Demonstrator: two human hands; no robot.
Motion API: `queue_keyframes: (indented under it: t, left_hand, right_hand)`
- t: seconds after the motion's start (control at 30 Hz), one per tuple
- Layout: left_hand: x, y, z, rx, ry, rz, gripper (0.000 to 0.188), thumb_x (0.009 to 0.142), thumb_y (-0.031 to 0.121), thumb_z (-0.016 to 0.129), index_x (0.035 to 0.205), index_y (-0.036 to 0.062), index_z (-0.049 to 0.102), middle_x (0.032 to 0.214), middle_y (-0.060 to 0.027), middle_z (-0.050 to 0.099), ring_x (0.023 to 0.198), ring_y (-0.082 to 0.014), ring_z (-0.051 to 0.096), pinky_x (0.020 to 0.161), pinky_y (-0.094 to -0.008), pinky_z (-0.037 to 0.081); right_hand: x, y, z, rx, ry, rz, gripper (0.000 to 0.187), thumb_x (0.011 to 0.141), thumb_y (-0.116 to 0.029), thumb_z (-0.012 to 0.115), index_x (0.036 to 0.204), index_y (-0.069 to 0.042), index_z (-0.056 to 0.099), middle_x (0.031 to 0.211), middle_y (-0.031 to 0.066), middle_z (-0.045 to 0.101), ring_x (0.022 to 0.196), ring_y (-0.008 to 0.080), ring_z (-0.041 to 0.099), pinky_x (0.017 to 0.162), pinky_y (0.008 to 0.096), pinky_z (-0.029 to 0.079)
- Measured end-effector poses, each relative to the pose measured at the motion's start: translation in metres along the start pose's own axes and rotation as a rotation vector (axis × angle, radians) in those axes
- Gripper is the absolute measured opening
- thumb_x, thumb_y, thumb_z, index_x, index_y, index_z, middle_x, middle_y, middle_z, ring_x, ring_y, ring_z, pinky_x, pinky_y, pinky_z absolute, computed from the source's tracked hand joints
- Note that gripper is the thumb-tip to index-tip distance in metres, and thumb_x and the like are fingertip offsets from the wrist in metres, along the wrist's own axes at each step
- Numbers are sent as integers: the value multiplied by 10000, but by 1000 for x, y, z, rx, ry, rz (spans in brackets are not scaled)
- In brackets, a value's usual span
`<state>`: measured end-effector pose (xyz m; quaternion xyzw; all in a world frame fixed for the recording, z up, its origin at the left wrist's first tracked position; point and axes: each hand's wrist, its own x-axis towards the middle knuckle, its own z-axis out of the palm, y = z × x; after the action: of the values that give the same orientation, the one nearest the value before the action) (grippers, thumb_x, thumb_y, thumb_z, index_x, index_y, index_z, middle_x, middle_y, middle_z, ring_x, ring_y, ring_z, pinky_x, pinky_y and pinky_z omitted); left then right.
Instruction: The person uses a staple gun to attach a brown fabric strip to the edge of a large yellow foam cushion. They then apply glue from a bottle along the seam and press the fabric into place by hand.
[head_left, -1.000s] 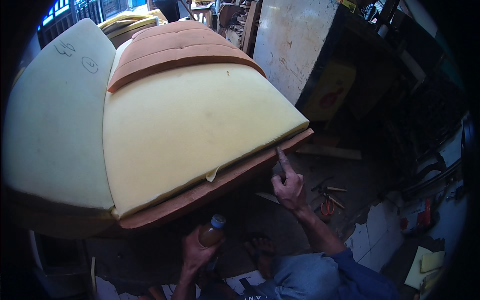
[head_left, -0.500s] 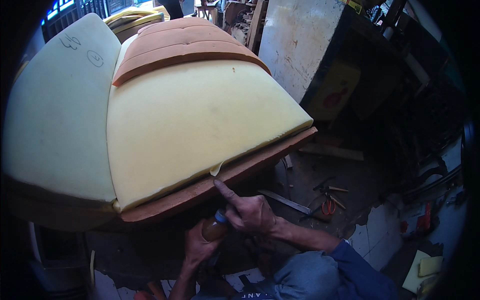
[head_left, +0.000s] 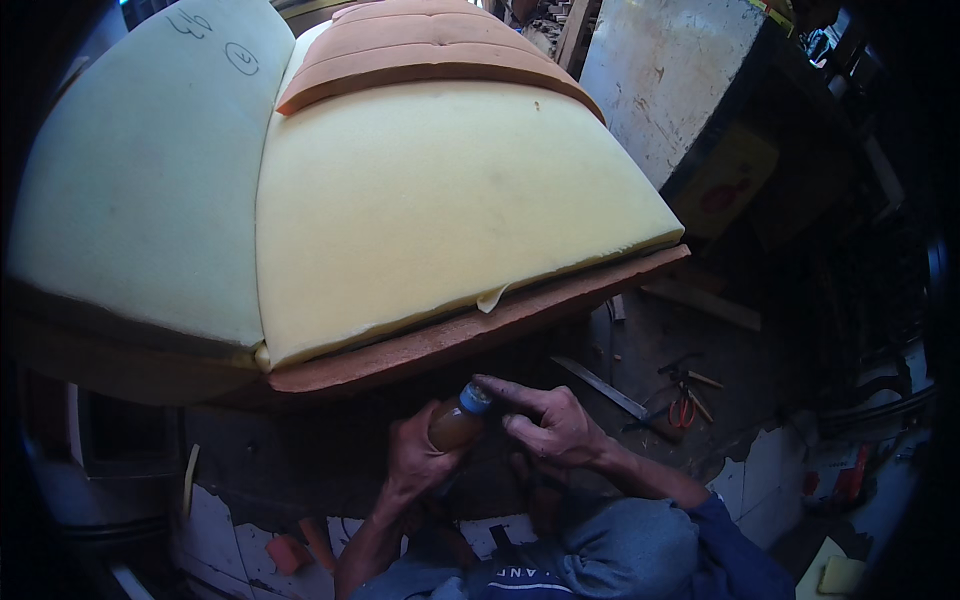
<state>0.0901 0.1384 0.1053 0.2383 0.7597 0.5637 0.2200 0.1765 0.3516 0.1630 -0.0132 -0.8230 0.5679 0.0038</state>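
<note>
We are gripping a small clear bottle of brown liquid in our left hand, its fingers wrapping closely around the body, and we are keeping it tilted above our lap, just below the front edge of a foam-padded seat. Our right hand is pointing its index finger at the bottle's blue cap, the tip lying at the rim; whether it is pressing there we cannot tell. That hand's thumb and index are standing apart, its other fingers curling in. Beyond, a cream foam sheet is covering the seat, with an orange-brown foam strip running under its front edge and a ribbed orange foam pad resting on its far part. Orange-handled scissors are lying on the dark floor, to our right.
</note>
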Motion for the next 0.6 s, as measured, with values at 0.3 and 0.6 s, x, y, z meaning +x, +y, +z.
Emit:
queue_keyframes:
  t: [0.3, 0.6]
  left_hand:
    - [3, -5, 3, 53, 68, -52, 403, 783, 281, 906, 1035, 22, 728, 928, -188, 766, 891, -238, 785, 769, -383, 601]
    - [-3, -7, -1, 102, -30, -101, 419, 778, 234, 912, 1084, 22, 720, 936, -125, 763, 881, -167, 737, 803, -345, 585]
  right_hand:
    - [0, -21, -6, 372, -101, 32, 561, 971, -33, 554, 1531, -37, 522, 780, -24, 594, 684, 24, 515, 660, 224, 456]
    - [38, -20, -10, -51, 377, 220, 739, 902, -87, 583, 1572, 102, 335, 582, 64, 545, 520, 155, 565, 551, 341, 493]
